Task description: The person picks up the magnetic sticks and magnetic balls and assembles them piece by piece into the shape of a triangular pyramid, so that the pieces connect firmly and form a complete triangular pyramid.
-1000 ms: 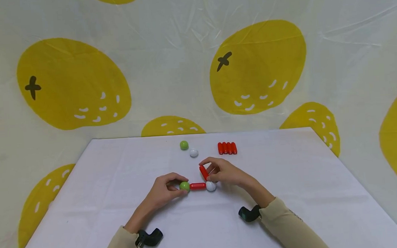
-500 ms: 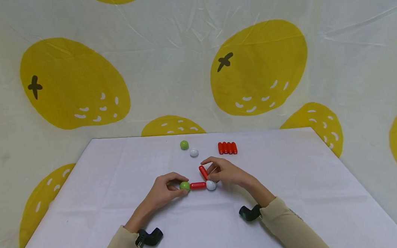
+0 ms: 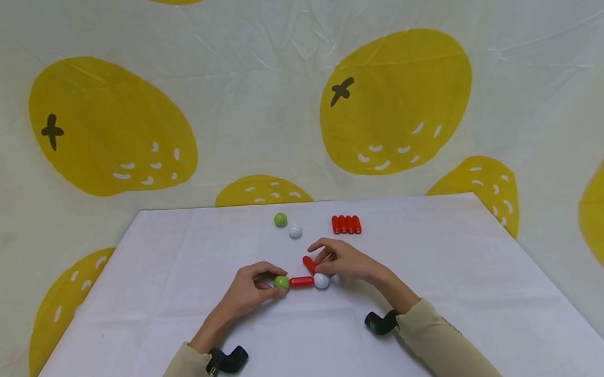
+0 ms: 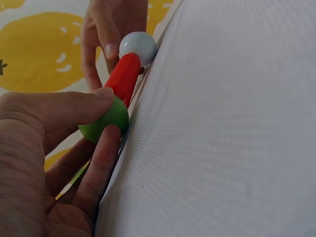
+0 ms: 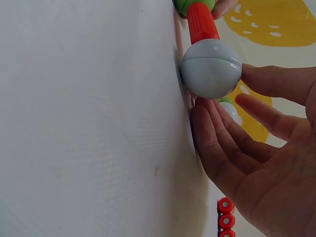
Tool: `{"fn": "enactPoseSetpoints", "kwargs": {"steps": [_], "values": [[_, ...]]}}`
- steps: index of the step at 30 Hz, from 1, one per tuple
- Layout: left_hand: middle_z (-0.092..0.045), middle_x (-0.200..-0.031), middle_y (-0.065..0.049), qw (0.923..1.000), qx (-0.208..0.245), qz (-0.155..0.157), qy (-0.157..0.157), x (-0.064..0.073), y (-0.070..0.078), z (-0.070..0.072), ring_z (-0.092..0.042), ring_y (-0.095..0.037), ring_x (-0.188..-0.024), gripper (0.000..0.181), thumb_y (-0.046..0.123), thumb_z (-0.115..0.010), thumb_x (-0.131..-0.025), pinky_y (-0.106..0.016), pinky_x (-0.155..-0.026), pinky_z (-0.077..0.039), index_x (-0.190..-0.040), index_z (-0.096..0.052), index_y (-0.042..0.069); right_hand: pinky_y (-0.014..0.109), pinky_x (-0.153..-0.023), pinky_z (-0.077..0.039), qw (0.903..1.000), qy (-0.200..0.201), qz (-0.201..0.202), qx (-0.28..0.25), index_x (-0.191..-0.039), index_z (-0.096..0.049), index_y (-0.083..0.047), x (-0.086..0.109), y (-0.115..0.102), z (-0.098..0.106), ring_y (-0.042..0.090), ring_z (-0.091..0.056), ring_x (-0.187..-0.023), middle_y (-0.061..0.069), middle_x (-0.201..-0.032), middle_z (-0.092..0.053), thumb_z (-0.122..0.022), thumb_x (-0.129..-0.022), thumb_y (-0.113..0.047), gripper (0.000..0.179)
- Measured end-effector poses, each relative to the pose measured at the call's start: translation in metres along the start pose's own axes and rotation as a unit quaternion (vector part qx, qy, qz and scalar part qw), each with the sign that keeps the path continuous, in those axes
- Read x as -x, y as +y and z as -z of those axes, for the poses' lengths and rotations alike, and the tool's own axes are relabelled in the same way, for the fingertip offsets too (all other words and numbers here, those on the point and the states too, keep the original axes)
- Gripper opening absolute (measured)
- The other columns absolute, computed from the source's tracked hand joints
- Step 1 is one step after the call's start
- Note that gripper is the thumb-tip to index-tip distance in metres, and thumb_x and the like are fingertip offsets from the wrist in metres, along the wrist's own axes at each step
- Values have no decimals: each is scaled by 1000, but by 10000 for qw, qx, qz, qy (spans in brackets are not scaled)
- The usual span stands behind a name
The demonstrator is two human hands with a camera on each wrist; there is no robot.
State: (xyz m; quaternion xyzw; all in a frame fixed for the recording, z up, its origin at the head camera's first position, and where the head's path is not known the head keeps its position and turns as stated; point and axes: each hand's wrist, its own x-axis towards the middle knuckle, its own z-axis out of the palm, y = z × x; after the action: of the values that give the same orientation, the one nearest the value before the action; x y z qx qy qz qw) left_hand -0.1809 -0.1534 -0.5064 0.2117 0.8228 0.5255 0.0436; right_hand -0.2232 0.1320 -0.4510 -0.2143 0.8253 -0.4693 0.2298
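In the head view, my left hand point(image 3: 254, 284) pinches a green ball point(image 3: 281, 283) between thumb and fingers. A red rod point(image 3: 302, 282) runs right from that ball to a white ball point(image 3: 321, 281). A second red rod point(image 3: 309, 264) slants up and left from the white ball, beside my right hand point(image 3: 339, 259). The right index finger stands off this rod's far end. In the right wrist view, the right thumb point(image 5: 276, 81) touches the side of the white ball point(image 5: 211, 69), and the other fingers extend loosely behind it. The second rod is hidden there.
Toward the back of the white table point(image 3: 207, 239) lie a spare green ball point(image 3: 280, 220) and a spare white ball point(image 3: 295, 231). Several red rods point(image 3: 346, 225) stand side by side to their right. A fruit-patterned cloth point(image 3: 256, 100) hangs behind the table.
The slanted rod's far end has come down toward the table and looks shorter in view. The right index finger has drawn off it slightly to the right. The left hand stays put.
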Motion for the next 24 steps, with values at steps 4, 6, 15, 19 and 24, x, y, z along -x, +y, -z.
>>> {"fn": "enactPoseSetpoints", "kwargs": {"steps": [4,6,15,19,24], "values": [[-75,-115,0,10000,-49,23,2,1,-1,0,-67,-18,-104,35,23,-86,-85,-20,-82,-57,-117,-76,16,33,-85,-61,10000,13,15,-31,-137,-57,-4,-1,1,0,19,-67,-100,19,-123,-70,-66,-97,-12,42],[-75,-115,0,10000,-64,27,7,1,-1,0,-67,-18,-104,35,24,-86,-85,-20,-82,-57,-117,-76,16,33,-85,-61,10000,15,24,-32,-135,-58,-5,-1,2,0,19,-67,-100,18,-123,-70,-66,-97,-12,40],[-75,-116,0,10000,-68,-2,-6,1,-2,0,-66,-18,-105,35,25,-86,-85,-20,-82,-57,-118,-76,17,32,-84,-61,10000,26,11,6,-132,-61,-5,-2,3,0,19,-67,-98,18,-121,-71,-67,-97,-13,36],[-75,-115,1,9999,-105,2,-8,1,-1,1,-66,-18,-105,35,25,-86,-85,-20,-82,-57,-118,-76,17,33,-84,-61,10000,17,22,17,-131,-61,-5,-3,5,0,19,-66,-98,18,-122,-70,-67,-97,-13,35],[-75,-115,2,9998,-168,45,-7,0,1,1,-66,-16,-105,34,26,-85,-86,-20,-82,-57,-118,-76,18,37,-84,-62,10000,18,18,11,-132,-61,-5,-2,4,1,19,-66,-99,19,-124,-69,-67,-97,-13,36]]}}
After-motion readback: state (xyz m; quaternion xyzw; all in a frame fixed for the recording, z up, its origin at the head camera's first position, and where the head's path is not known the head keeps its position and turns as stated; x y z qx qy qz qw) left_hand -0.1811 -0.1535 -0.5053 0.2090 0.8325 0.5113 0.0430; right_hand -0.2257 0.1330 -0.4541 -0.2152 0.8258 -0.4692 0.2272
